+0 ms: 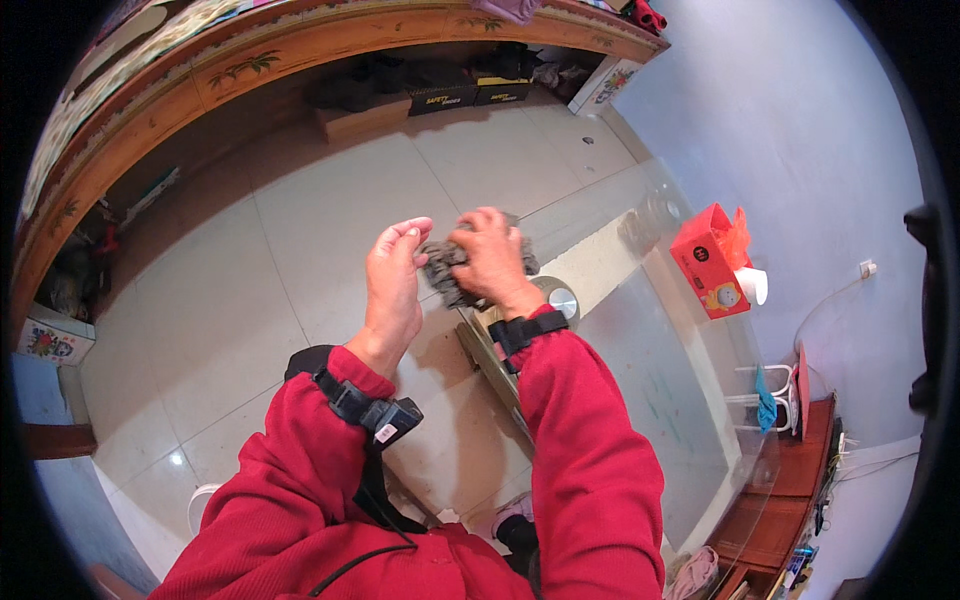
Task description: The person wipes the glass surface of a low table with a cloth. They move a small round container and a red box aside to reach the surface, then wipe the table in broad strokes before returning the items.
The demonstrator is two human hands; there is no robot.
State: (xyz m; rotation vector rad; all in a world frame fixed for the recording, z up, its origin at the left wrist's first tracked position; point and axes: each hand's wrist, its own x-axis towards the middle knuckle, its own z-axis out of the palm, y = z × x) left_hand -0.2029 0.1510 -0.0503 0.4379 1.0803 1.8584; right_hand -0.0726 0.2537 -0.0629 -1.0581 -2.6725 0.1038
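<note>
A crumpled grey cloth (444, 274) is bunched in my right hand (491, 259), above the near left corner of a glass-topped table. Beside it my left hand (395, 274) is raised with the palm turned inward and the fingers bent; its fingertips are close to the cloth, and whether they touch it I cannot tell. Just behind my right wrist, a round object with a silvery disc (562, 302) sits at the table's edge, partly hidden by my wrist and sleeve.
The glass tabletop (645, 367) spreads to the right, with a red box (709, 262) holding an orange plastic bag near the wall. A wooden bed frame (262, 71) curves across the top, with shoe boxes (442, 97) beneath. A white bucket (201, 504) stands at lower left.
</note>
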